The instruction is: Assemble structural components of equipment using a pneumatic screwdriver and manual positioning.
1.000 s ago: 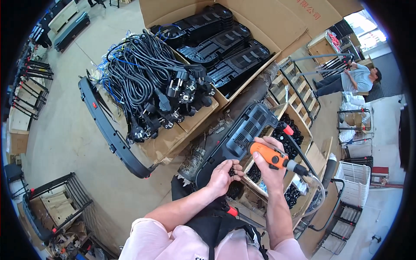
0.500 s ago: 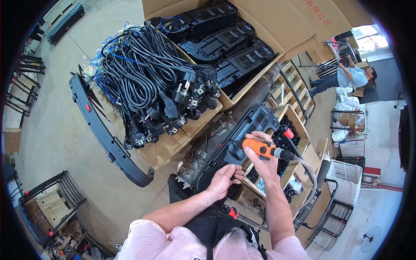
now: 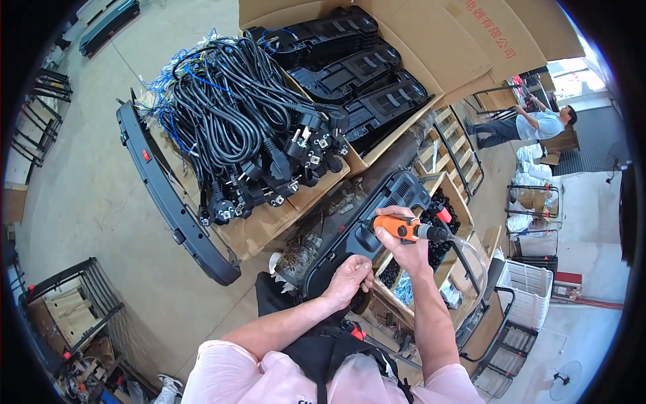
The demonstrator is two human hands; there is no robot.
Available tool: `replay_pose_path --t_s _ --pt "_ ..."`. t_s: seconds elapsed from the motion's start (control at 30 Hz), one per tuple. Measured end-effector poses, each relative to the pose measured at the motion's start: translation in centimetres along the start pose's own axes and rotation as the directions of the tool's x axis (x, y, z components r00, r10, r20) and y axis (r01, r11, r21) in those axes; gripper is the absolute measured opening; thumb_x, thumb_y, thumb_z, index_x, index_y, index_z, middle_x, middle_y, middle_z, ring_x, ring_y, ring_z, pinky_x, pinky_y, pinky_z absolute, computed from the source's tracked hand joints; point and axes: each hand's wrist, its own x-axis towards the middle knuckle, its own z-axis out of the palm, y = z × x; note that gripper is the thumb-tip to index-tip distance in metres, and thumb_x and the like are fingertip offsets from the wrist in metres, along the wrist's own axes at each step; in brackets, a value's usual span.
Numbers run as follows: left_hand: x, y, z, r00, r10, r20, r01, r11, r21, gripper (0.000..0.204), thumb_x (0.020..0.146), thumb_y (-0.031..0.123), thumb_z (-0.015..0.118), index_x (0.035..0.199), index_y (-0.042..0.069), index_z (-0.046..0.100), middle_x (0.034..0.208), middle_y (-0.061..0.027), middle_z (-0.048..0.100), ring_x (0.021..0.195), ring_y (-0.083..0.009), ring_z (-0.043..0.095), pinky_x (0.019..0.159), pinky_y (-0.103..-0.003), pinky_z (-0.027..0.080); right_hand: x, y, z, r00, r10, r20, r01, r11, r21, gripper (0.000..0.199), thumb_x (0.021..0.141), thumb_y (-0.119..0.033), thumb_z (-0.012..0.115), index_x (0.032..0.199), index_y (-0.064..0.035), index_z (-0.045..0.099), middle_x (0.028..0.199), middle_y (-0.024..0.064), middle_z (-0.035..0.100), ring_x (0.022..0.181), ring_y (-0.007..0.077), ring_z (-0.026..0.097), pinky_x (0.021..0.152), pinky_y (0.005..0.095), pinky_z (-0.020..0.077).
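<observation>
An orange power screwdriver (image 3: 393,227) with a hose at its rear is gripped in my right hand (image 3: 407,250). Its tip points left, at a long black plastic housing (image 3: 348,237) with vent slots and a red part at its right end. That housing lies slantwise before me. By the housing's near edge, my left hand (image 3: 350,279) is closed, thumb against curled fingers; what it pinches, if anything, is hidden.
Black power cords (image 3: 229,121) with plugs lie heaped on cardboard. Behind them, black plastic shells (image 3: 383,101) fill a carton (image 3: 444,54). A curved black part (image 3: 178,209) leans at left. Wooden bins (image 3: 464,202) hold small black parts. Another person (image 3: 531,126) stands far right.
My right hand and the screwdriver have shifted slightly left. My left hand's fingers have curled in more. The whole view has tilted a little.
</observation>
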Motion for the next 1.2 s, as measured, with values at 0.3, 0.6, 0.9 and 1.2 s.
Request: replay_pose_path --t_s 0.3,0.6,0.9,1.2 --pt "-0.5 0.6 0.8 0.999 -0.039 0.018 0.04 0.999 -0.029 0.023 0.111 0.021 0.059 0.123 0.002 0.065 0.096 -0.0024 0.065 0.082 -0.011 0.064 0.071 -0.025 0.055 -0.8 1.2 0.0 1.0 -0.014 -0.024 0.016 0.998 0.055 0.046 0.089 -0.009 0.08 0.131 -0.0018 0.061 0.126 0.0127 0.071 0.115 0.0195 0.068 0.102 0.0345 0.0537" --pt "-1.2 1.0 0.0 0.995 -0.098 -0.014 0.097 0.992 -0.084 0.027 0.111 0.034 0.058 0.11 0.008 0.067 0.086 0.0016 0.062 0.073 -0.0119 0.059 0.066 -0.027 0.05 -9.7 -1.6 -2.7 0.98 -0.004 -0.197 0.066 0.949 0.308 0.054 0.088 -0.002 0.078 0.136 0.0014 0.054 0.131 0.0201 0.07 0.123 0.026 0.066 0.11 0.0406 0.0503" --pt "-5.2 0.2 2.6 0.992 -0.101 -0.071 0.08 0.966 -0.244 0.024 0.11 0.032 0.059 0.113 0.009 0.067 0.088 0.003 0.062 0.078 -0.0125 0.059 0.072 -0.028 0.05 -19.2 0.8 -3.5 0.973 -0.035 -0.229 0.129 0.904 0.408 0.054 0.088 -0.001 0.079 0.136 0.0007 0.054 0.129 0.0201 0.07 0.12 0.0255 0.068 0.107 0.0409 0.0535" --pt "-10.1 -6.7 1.9 0.99 -0.112 -0.09 0.082 0.955 -0.286 0.025 0.111 0.03 0.058 0.116 0.008 0.067 0.086 0.0023 0.064 0.077 -0.0123 0.064 0.068 -0.028 0.057 -26.9 3.8 -3.8 0.984 -0.05 -0.17 0.128 0.864 0.488 0.052 0.09 -0.001 0.077 0.136 0.0004 0.053 0.131 0.0203 0.069 0.122 0.0261 0.066 0.109 0.0414 0.0522"
